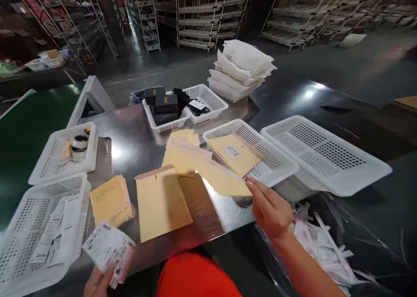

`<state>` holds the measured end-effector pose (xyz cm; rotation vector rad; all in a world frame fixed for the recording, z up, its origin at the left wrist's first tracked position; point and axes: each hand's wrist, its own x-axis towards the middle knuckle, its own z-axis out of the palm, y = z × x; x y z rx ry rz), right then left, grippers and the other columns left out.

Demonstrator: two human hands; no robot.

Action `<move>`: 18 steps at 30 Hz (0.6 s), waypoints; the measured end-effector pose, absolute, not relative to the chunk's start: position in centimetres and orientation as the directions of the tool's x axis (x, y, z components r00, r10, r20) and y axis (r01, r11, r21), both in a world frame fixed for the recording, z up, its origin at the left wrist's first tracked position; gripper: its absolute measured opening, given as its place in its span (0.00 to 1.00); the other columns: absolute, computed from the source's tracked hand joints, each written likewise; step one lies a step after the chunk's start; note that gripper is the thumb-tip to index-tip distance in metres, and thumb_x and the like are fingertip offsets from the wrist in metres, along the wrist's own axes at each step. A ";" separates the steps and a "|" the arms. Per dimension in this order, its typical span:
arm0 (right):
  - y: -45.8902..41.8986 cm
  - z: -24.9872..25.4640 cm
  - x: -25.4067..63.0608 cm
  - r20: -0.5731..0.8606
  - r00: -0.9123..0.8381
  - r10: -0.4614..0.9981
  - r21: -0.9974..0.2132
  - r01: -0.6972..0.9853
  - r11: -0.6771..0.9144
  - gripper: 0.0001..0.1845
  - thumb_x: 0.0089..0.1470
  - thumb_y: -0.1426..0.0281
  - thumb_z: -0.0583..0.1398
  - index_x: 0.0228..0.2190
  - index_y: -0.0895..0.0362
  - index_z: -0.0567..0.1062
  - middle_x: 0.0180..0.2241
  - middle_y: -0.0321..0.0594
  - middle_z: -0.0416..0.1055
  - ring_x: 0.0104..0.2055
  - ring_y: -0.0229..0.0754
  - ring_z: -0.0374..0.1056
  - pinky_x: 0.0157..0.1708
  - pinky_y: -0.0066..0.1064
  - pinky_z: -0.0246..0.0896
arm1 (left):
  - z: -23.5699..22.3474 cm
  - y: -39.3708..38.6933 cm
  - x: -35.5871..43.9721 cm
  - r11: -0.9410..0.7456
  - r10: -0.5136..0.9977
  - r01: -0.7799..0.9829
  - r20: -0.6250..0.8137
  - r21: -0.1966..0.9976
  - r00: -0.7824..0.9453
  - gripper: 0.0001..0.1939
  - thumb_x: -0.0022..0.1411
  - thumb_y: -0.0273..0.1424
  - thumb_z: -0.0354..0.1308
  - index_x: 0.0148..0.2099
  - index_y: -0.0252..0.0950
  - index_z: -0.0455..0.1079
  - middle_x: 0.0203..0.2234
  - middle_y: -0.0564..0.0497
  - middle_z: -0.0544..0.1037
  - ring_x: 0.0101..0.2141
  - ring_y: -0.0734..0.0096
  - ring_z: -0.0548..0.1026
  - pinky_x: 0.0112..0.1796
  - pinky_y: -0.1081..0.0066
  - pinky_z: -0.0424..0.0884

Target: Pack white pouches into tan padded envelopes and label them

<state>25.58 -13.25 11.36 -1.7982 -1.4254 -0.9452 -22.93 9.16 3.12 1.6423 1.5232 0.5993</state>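
Note:
My right hand (269, 210) grips the corner of a yellow padded envelope (208, 166), held slanted just above the metal table (130, 140) beside a pile of the same envelopes (180, 145). My left hand (97, 283) at the near edge holds a bundle of white printed labels (109, 247). Another envelope (161, 203) lies flat with its flap open in front of me. A labelled envelope (235, 154) rests in a white basket (283, 168) by my right hand.
White baskets ring the table: one with label sheets (19, 231), one with tape rolls (48, 158), one with black boxes (163, 125), an empty one (329, 158) and a stack with white bags (243, 66). A thin stack of envelopes (110, 200) lies left. Paper strips (322, 245) fill a bin below.

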 end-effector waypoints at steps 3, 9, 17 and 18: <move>-12.6 8.3 29.3 0.787 0.213 0.579 0.019 0.930 -0.368 0.26 0.58 0.82 0.51 0.56 0.59 0.68 0.49 0.50 0.75 0.49 0.48 0.72 0.48 0.37 0.70 | 3.9 7.2 -17.2 -0.343 0.823 0.556 -0.044 0.757 0.567 0.21 0.58 0.44 0.57 0.48 0.40 0.78 0.53 0.46 0.76 0.55 0.49 0.71 0.55 0.55 0.69; -7.5 2.1 33.6 0.508 0.558 0.656 -0.154 0.808 -0.569 0.17 0.61 0.71 0.50 0.45 0.64 0.74 0.45 0.59 0.75 0.46 0.56 0.71 0.43 0.45 0.69 | 6.9 3.9 -9.2 -0.817 0.375 0.262 0.128 0.513 0.918 0.20 0.66 0.34 0.50 0.59 0.43 0.70 0.55 0.46 0.74 0.54 0.61 0.73 0.52 0.65 0.73; -1.4 3.6 18.6 0.033 0.268 0.963 -0.996 0.084 0.011 0.23 0.60 0.53 0.53 0.47 0.56 0.72 0.41 0.46 0.75 0.42 0.47 0.72 0.40 0.40 0.71 | 9.9 3.3 -7.7 -0.674 0.268 0.311 -0.171 0.670 0.948 0.23 0.67 0.33 0.47 0.62 0.49 0.65 0.64 0.50 0.63 0.62 0.55 0.62 0.60 0.57 0.62; -1.1 3.8 16.6 -0.008 0.194 0.981 -0.996 -0.094 0.011 0.23 0.56 0.54 0.58 0.47 0.56 0.71 0.38 0.43 0.75 0.39 0.45 0.72 0.36 0.37 0.71 | 9.8 3.3 -7.7 -0.624 0.277 0.341 -0.210 0.703 0.938 0.23 0.67 0.34 0.48 0.62 0.50 0.65 0.64 0.51 0.63 0.62 0.54 0.62 0.60 0.56 0.61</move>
